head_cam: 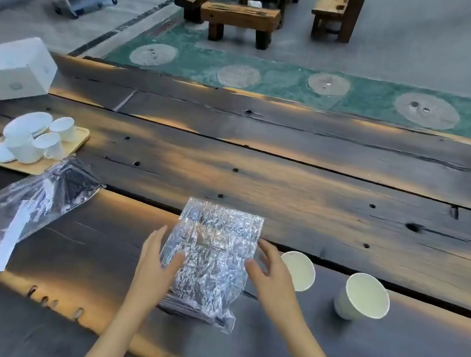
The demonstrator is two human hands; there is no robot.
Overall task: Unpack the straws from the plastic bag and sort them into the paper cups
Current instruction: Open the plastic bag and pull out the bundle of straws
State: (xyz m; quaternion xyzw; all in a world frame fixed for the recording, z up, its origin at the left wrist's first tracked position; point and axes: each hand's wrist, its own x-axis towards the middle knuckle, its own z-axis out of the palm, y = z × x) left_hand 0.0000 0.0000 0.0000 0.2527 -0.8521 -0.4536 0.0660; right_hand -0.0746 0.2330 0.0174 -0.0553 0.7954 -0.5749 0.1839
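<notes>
my left hand (157, 262) and right hand (272, 274), fingers spread, flank crinkly plastic bag (211, 256); two paper cups (362, 296) right, second clear bag (41, 200) left, dark plank table (290, 181)

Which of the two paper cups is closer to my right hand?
The left cup, right beside your right hand and partly hidden behind it. The other cup stands apart, farther right.

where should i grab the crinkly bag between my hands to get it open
Probably by its two long side edges, one hand per side. The crinkled plastic bag lies flat on the wooden table, the left hand and right hand already flanking it. The near end, where dark straws show, looks like the end to work open.
</notes>
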